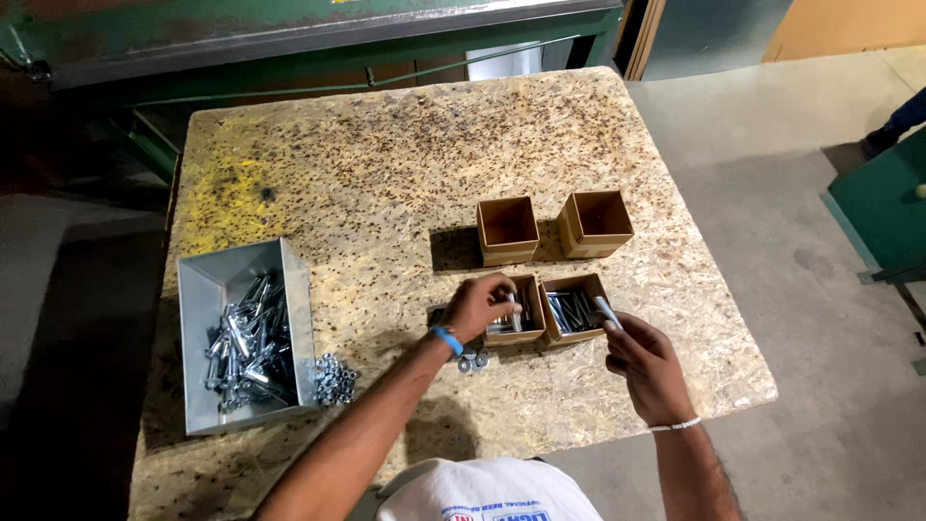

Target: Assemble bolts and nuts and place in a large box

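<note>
Two empty cardboard boxes [507, 230] on the chipboard table [386, 154]; green machine frame [289, 48] behind.

Your left hand [479, 305] is resting over the left of two small open cardboard boxes [515, 311], fingers curled around a silver bolt [513, 311] that is dipping into it. That box is sitting on the worktop touching its twin, the right box [576, 309], which is lying packed with silver bolts side by side. Your right hand [641, 359] is hovering just beside the right box's near corner, pinching another bolt [608, 311] that is tilting up over the box's edge. Both boxes are standing upright, openings facing up.
</note>
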